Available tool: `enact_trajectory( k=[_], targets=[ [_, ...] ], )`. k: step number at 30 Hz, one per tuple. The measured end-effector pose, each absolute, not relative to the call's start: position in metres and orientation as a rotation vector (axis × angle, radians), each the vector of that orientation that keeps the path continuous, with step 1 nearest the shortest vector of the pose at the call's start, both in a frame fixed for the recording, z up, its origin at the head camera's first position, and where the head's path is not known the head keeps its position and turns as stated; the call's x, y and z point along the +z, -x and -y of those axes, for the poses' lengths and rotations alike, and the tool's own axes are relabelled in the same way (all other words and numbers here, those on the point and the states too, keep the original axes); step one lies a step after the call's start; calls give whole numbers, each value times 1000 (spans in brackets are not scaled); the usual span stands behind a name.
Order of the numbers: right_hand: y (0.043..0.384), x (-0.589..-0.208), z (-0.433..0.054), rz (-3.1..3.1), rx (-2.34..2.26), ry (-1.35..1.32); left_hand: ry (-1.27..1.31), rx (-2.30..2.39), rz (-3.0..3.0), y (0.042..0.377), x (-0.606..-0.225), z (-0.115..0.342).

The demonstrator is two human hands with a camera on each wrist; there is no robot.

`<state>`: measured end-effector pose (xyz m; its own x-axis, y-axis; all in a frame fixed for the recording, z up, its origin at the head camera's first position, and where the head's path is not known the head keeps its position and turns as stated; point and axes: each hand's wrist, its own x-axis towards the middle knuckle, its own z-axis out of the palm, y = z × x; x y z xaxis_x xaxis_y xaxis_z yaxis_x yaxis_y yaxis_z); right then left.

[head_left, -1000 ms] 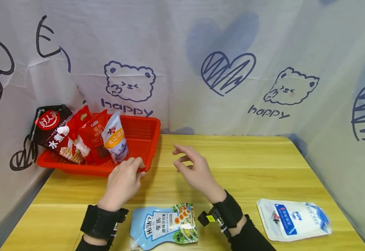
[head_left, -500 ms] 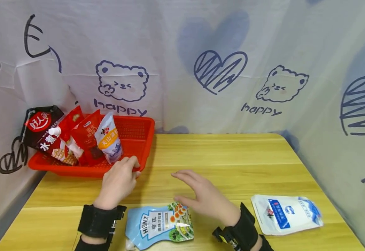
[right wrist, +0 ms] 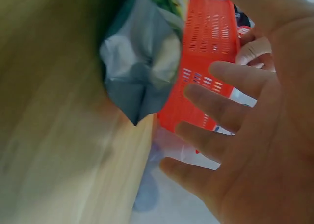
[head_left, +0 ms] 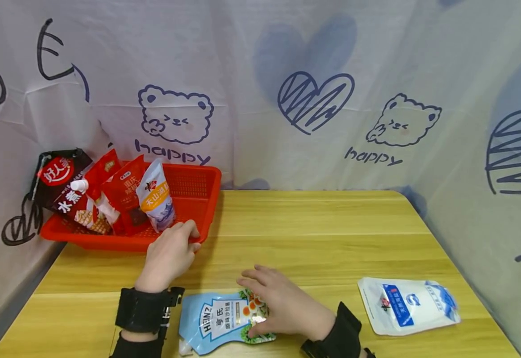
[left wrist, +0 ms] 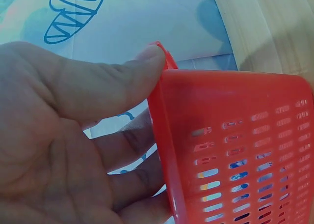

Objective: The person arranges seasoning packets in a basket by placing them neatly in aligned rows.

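My left hand (head_left: 171, 256) grips the near right corner of a red plastic basket (head_left: 204, 199). In the left wrist view the thumb lies on top of the rim, with the fingers curled under it. My right hand (head_left: 287, 303) reaches over the right end of a light blue Heinz salad dressing pouch (head_left: 216, 318) lying flat on the table. Its fingers are spread around the pouch's vegetable-printed end, which they partly cover. In the right wrist view the fingers (right wrist: 221, 106) stand apart, beside the silvery bottom of the pouch (right wrist: 142, 62).
Inside the basket lean a black-and-red bag (head_left: 63, 174), red packets (head_left: 126, 194) and a white-orange salt-like pouch (head_left: 155, 196). A white and blue pouch (head_left: 408, 306) lies at the right of the wooden table (head_left: 314, 238). Printed cloth (head_left: 251, 89) hangs behind and at the sides.
My right hand has come down and nearer, from above the table's middle to the right end of the Heinz pouch. The left hand stays on the basket rim. The head view shifted slightly.
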<state>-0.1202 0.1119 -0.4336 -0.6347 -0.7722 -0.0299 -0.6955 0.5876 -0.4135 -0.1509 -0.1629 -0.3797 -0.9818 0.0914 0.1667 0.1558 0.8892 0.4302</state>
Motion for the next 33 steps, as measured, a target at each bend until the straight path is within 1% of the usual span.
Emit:
enact_trajectory(
  k=[11, 20, 28, 33],
  targets=[
    [116, -446, -109, -2551, -487, 1220, 186, -684, 2925, 150, -379, 163],
    [113, -450, -101, -2571, -389, 1277, 182, -679, 2916, 150, -379, 163],
    [115, -452, -101, -2623, -458, 1253, 167, -693, 2934, 151, -379, 162],
    [119, -449, -106, -2671, -520, 1191, 159, -693, 2946, 151, -379, 163]
  ],
)
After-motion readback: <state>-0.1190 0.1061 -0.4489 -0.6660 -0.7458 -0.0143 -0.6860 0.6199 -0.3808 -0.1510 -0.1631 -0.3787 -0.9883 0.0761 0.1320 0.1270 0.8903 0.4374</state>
